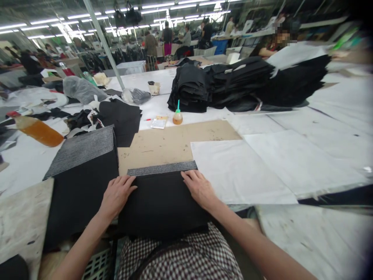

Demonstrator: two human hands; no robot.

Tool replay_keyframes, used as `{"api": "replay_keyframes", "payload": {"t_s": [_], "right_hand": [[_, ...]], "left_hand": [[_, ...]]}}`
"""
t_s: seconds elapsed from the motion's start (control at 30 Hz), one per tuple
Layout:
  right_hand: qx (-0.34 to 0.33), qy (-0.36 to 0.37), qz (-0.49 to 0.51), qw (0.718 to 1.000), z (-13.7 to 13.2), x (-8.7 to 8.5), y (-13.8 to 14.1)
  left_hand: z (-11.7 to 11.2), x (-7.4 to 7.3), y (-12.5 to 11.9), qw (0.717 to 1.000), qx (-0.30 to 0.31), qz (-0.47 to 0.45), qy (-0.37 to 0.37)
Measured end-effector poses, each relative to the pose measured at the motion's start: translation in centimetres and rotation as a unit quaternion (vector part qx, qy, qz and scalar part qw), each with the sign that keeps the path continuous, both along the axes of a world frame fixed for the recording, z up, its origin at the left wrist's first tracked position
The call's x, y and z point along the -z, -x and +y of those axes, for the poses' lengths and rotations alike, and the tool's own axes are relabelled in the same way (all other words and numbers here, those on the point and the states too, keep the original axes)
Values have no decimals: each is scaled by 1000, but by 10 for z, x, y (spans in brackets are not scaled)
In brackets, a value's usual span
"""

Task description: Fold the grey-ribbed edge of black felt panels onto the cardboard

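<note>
A black fabric panel with a grey ribbed strip along its far edge lies in front of me, its near end hanging over my lap. My left hand rests on the panel's far left corner, fingers stretched and thumb apart. At the far right corner lies my right hand, its fingers extended flat on the cloth just below the strip. Neither hand visibly pinches the fabric. To the left is a stack of similar black panels with grey ribbed ends.
Brown board lies beyond the panel, with white sheets to the right. Farther back are a small oil bottle, black fabric piles and a pole. An orange-filled bottle lies left. Several people work in the background.
</note>
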State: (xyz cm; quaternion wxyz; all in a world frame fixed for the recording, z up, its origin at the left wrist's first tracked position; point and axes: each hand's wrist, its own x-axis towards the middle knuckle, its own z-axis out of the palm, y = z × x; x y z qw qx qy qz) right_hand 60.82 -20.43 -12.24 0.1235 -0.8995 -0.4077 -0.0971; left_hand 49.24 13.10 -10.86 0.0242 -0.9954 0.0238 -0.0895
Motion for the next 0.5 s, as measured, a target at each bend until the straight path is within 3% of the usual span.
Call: {"api": "replay_keyframes", "payload": {"t_s": [0.17, 0.3, 0.37, 0.43, 0.5], "right_hand": [[16, -36, 37, 999, -41, -2, -12], [21, -181, 147, 972, -50, -9, -24], [42, -284, 257, 923, -51, -13, -26], [53, -364, 391, 844, -51, -20, -21], [34, -399, 509, 762, -50, -28, -9]], "left_hand": [[0, -7, -4, 987, 8, 33, 157], [-3, -31, 6, 929, 37, 19, 369], [-8, -44, 12, 888, 6, -12, 460], [-13, -54, 14, 857, -74, -57, 506], [-18, -58, 10, 833, -151, -101, 523]]}}
